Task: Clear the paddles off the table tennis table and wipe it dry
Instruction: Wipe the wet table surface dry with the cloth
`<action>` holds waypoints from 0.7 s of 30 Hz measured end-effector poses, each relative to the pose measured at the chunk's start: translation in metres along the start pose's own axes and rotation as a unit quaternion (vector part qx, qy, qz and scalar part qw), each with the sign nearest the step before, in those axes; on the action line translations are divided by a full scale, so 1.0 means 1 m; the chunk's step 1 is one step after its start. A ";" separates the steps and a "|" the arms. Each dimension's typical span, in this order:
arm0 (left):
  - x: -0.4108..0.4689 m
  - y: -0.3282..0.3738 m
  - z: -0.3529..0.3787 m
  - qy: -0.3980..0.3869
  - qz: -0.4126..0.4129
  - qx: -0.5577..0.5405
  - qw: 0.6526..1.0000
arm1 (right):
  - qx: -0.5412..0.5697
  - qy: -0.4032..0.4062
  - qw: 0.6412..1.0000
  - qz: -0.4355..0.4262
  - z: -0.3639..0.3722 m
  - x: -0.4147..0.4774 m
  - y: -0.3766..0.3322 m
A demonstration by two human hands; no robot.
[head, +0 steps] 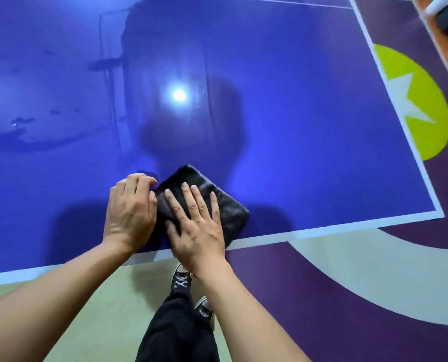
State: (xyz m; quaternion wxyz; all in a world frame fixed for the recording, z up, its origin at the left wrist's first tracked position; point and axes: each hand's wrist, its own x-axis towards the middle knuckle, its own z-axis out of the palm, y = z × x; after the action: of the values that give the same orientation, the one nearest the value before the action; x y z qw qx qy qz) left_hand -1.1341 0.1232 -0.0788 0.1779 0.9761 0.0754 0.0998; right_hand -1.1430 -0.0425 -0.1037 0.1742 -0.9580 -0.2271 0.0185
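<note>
So, the right hand [196, 226] is lying flat with its fingers straight and spread, pressing down on a folded black cloth [225, 205]. It isn't curling round anything, just palm and fingers on top. The left hand [130, 207] is sitting right against the cloth's left edge with its fingers curled under at the knuckles. The thumb is hidden, so it's not possible to say whether it's actually pinching the cloth or just resting beside it.

The cloth is lying on the blue table tennis table [296, 126], right up against the near white border line [270, 240], with one corner almost hanging over it. The table's right edge and corner are sitting well off to the right, and a wide stretch of blue surface is opening up ahead and to both sides of the hands.

Water puddles [22, 124] are glistening on the far left of the table, well apart from the cloth. A ceiling light's reflection [179, 94] is glaring just beyond the hands. Down below, a black sneaker [181, 279] is standing on the purple-and-pale floor [322, 283].
</note>
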 end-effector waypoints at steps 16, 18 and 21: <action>0.157 0.033 0.035 -0.064 0.087 -0.014 0.994 | -0.082 -0.044 0.980 0.175 -0.048 0.142 0.121; 0.174 0.040 0.041 -0.076 0.088 0.000 0.993 | -0.078 -0.028 0.978 0.189 -0.049 0.155 0.130; 0.197 0.049 0.049 -0.094 0.091 0.009 0.991 | -0.080 -0.006 0.979 0.187 -0.053 0.179 0.150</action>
State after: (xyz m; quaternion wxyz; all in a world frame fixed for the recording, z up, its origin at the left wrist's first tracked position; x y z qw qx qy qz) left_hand -0.9272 0.0974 -0.0726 0.1656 0.9855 -0.0300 0.0226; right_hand -0.9121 -0.1059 -0.0976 0.0893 -0.9942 -0.0454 0.0382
